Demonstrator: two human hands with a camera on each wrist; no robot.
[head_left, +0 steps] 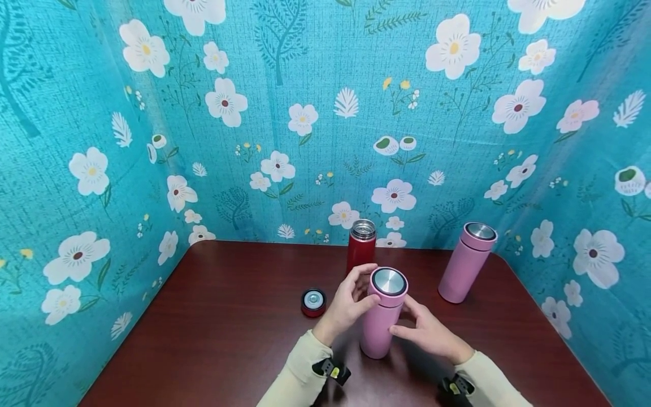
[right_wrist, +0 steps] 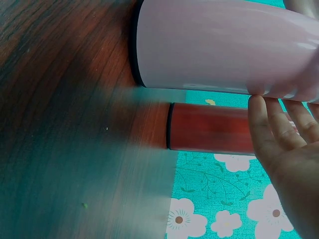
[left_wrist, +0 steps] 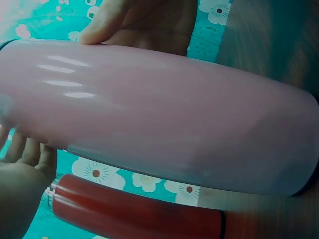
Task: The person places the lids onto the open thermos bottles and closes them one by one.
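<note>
The right hand (right_wrist: 286, 164) lay with its fingers (right_wrist: 264, 122) straight against the side of the pink flask (right_wrist: 224, 50), near the flask's upper part. The flask's dark-rimmed base met the dark wooden table (right_wrist: 65, 124). Just beyond it stood a red flask (right_wrist: 209, 128), in front of turquoise cloth printed with white flowers (right_wrist: 214, 209).

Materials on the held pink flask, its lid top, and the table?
Pink flask: smooth satin-gloss coating, likely painted metal, possibly plastic; soft highlights streak its side in the left wrist view. Lid top: brushed steel by its grey sheen. Table: dark red-brown wood or wood-look laminate, with visible grain.
</note>
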